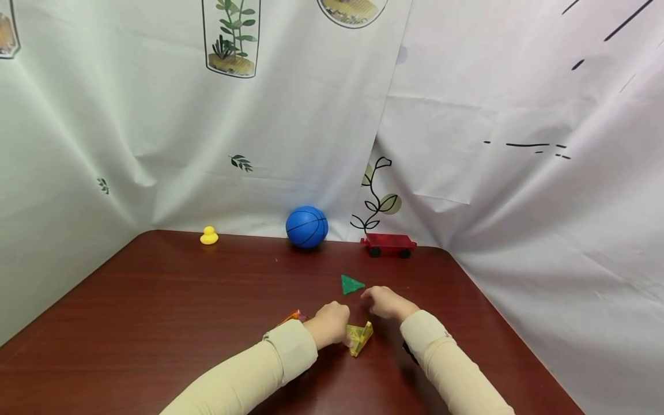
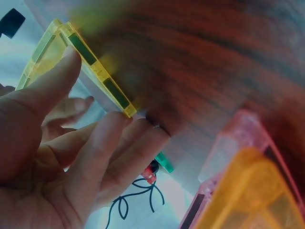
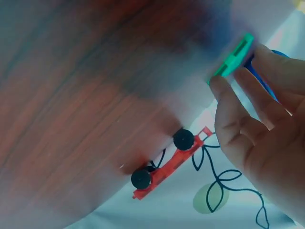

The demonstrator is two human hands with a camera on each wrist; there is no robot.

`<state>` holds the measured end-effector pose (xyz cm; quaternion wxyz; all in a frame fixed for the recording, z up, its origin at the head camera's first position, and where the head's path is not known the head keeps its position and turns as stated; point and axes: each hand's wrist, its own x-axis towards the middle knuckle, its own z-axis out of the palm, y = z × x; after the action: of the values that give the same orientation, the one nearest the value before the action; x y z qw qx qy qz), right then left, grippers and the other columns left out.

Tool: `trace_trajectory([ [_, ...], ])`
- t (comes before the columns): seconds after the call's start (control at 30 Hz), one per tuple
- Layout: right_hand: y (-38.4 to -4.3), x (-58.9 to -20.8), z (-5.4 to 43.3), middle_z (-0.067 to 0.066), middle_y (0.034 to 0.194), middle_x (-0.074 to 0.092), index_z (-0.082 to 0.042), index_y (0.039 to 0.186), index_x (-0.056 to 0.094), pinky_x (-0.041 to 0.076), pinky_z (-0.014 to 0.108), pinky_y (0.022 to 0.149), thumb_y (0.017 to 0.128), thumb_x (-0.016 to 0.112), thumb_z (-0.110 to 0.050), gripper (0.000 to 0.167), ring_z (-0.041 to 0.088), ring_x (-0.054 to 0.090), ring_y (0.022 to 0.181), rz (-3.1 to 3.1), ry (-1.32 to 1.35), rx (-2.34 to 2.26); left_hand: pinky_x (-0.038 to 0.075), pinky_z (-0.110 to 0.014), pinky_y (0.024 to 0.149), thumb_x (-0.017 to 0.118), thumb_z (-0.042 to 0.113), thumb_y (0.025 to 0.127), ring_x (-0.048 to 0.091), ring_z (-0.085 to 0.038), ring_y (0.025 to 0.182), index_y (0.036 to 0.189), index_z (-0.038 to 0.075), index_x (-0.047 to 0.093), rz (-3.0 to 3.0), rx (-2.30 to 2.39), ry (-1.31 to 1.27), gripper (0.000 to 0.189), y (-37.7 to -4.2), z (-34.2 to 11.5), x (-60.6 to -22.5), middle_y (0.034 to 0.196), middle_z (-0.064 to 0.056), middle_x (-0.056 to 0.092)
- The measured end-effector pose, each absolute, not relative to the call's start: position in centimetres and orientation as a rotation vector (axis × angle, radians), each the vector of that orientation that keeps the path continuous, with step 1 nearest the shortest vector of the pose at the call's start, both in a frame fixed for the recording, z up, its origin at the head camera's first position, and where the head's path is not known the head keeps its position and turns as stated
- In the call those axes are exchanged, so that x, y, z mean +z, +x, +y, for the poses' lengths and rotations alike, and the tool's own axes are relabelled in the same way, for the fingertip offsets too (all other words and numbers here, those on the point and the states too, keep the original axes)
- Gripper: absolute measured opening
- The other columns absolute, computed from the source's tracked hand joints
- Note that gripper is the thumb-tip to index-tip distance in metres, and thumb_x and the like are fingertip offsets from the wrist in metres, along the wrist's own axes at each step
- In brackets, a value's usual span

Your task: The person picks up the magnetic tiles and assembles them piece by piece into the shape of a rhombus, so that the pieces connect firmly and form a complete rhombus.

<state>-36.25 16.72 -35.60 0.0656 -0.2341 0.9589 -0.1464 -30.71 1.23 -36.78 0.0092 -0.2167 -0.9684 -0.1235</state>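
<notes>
My left hand [image 1: 332,323] pinches translucent yellow magnetic tiles [image 1: 359,337] between thumb and fingers, just above the table. In the left wrist view the yellow tiles [image 2: 97,69] join at an angle, dark magnets showing along one edge. My right hand [image 1: 388,303] reaches over the table with loosely bent fingers and holds nothing. Just beyond its fingertips a green triangular magnetic tile [image 1: 351,285] lies flat. From the right wrist, the green tile [image 3: 234,58] appears past the fingers [image 3: 228,95]. Orange [image 2: 255,191] and pink tiles [image 2: 240,136] stand beside the left hand, partly hidden by that arm in the head view.
Along the back of the brown table [image 1: 207,300] are a yellow rubber duck [image 1: 209,236], a blue ball [image 1: 306,227] and a red wheeled toy wagon [image 1: 390,243]. White printed cloth [image 1: 290,127] hangs behind and at the sides. A dark object [image 1: 410,353] is partly under the right forearm.
</notes>
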Motion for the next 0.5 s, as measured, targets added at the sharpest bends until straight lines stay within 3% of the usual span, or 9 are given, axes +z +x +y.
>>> trace_trajectory([
  [0.17, -37.2, -36.2, 15.7, 0.015, 0.119, 0.049, 0.003, 0.118, 0.051, 0.035, 0.040, 0.089, 0.080, 0.054, 0.005, 0.037, 0.028, 0.042, 0.113, 2.903, -0.688, -0.294, 0.044, -0.026, 0.051, 0.080, 0.034, 0.058, 0.054, -0.015, 0.059, 0.058, 0.012, 0.055, -3.021, -0.385, -0.695, 0.034, -30.5, 1.2, -36.7, 0.055, 0.003, 0.048],
  [0.5, -37.9, -36.6, 14.8, 0.009, 0.130, 0.041, -0.007, 0.128, 0.043, 0.028, 0.039, 0.095, 0.088, 0.046, -0.001, 0.041, 0.025, 0.033, 0.121, 2.898, -0.524, -0.168, 0.045, -0.027, 0.054, 0.080, 0.035, 0.058, 0.055, -0.016, 0.061, 0.060, 0.012, 0.056, -3.034, -0.364, -0.673, 0.033, -30.5, 1.2, -36.9, 0.058, 0.001, 0.051],
])
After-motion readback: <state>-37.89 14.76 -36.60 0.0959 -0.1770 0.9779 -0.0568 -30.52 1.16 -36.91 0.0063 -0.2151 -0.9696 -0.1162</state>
